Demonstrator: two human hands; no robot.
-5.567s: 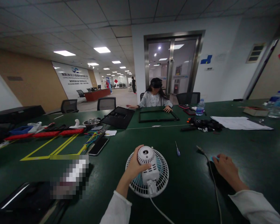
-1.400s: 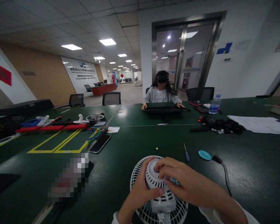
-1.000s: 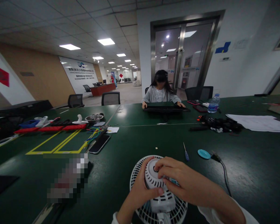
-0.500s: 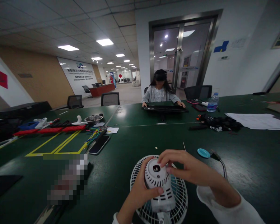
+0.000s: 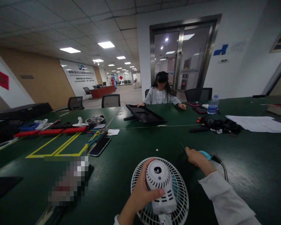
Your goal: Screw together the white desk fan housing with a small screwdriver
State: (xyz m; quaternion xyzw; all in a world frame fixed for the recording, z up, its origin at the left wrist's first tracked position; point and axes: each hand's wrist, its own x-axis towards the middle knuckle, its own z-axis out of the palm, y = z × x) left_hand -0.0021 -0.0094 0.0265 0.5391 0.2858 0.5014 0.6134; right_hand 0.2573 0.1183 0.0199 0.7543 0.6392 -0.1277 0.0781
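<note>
A white electric fan (image 5: 162, 201) lies face down in front of me, its round grille (image 5: 183, 190) against the table and its motor housing up. My left hand (image 5: 141, 189) is wrapped round the housing, thumb on the near side and fingers on the far left. The housing's top has a dark opening (image 5: 157, 170) with a small screw hole below it. To the right of the fan, my right hand (image 5: 198, 157) is closed on a thin screwdriver (image 5: 182, 146). Only its slim metal shaft shows; the handle is hidden in the fingers.
A blue round lid-like piece (image 5: 205, 154) and a cable plug (image 5: 215, 157) lie beside my right hand. A phone (image 5: 100, 146) and coloured wires are left of centre. Across the table, a person holds a black monitor-like panel (image 5: 146, 115). A water bottle (image 5: 213, 104) stands at right.
My right hand has left the housing and moved right onto the screwdriver. My left hand stays on the fan. The person opposite has tilted and shifted the black panel left, with one hand off it.
</note>
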